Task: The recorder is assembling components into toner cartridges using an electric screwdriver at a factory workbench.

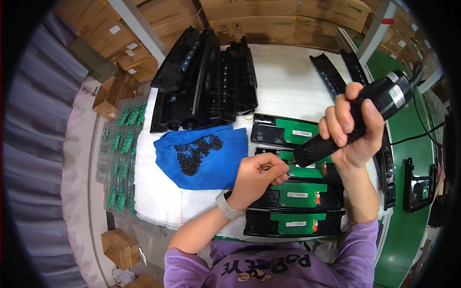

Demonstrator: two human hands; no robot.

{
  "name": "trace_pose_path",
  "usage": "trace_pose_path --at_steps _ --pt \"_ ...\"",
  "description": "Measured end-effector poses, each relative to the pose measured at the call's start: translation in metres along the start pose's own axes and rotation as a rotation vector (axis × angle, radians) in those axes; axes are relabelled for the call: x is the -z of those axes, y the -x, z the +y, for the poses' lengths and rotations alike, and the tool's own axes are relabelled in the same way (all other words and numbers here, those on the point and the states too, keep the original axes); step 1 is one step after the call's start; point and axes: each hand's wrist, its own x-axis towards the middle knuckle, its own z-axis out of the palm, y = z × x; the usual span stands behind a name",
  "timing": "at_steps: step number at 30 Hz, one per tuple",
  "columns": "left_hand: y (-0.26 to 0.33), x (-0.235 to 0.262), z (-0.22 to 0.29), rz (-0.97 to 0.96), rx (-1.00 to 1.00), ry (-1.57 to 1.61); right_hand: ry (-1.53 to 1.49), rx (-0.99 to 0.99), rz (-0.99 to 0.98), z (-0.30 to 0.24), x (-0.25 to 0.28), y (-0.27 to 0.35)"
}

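My right hand point(356, 154) is wrapped round a black corded electric screwdriver point(314, 148), tilted so its tip points down and left. At that tip my left hand point(254, 178) is closed in a pinch; whatever sits between its fingertips is too small to make out. Beneath both hands lies a black plastic housing with a green circuit board point(309, 171), partly covered by my fingers and the tool. Similar housings with boards lie in a column: one farther away point(293, 132), two nearer me point(283, 197) point(283, 223). Left of my left hand, a blue cloth point(225, 170) carries a heap of tiny black screws point(189, 156).
Black plastic housings point(197, 91) are stacked at the table's far left. More black pieces lie at the far right point(329, 74) and along the right edge point(388, 173). Clear trays of green boards point(122, 149) stand left of the white table. Cardboard boxes point(254, 26) line the back.
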Motion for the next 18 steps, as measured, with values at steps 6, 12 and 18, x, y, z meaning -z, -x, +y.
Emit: trace_pose_path --at_steps 6,12,18 --pt "0.002 -0.008 0.007 -0.077 -0.017 -0.143 -0.041 -0.06 0.12 -0.006 -0.008 0.001" --pt "0.002 0.0 0.025 -0.044 -0.304 -0.403 -0.074 -0.083 0.145 -0.015 0.013 -0.015" --pt "0.004 0.045 0.051 0.506 -0.543 -1.569 0.465 0.066 0.03 -0.019 0.048 -0.025"
